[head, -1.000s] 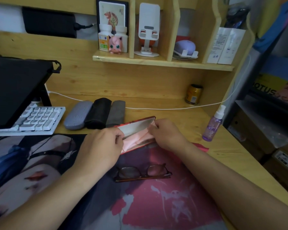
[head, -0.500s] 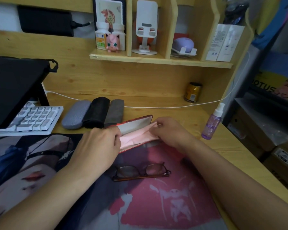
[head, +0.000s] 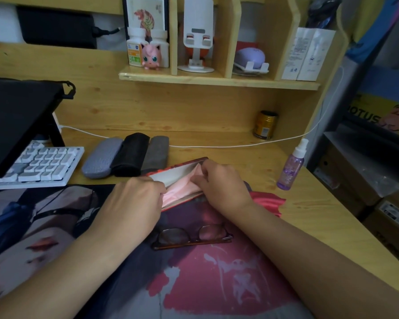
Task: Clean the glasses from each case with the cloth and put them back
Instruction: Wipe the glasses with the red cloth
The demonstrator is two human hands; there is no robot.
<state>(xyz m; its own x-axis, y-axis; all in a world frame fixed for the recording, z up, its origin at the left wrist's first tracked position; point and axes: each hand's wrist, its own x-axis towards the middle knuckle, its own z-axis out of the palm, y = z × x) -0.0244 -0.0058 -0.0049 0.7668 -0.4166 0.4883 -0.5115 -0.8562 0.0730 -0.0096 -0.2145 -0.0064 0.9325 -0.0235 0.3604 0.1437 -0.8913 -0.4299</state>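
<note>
Hands meet at the open red glasses case (head: pixel 181 172): our left hand (head: pixel 134 201) and right hand (head: pixel 221 183) each pinch an end of the pink cloth (head: pixel 180 191) lying inside it. Brown-framed glasses (head: pixel 191 236) rest folded on the printed desk mat (head: pixel 217 279), just in front of the case. We see 3 closed cases (head: pixel 127 157) lined up behind, and a purple spray bottle (head: pixel 291 165) stands to the right.

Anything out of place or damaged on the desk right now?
Nothing stands out. The glasses lie folded and whole on the desk mat; both hands, left hand and right hand, pinch the pink cloth in the open red case. The spray bottle stands upright.
</note>
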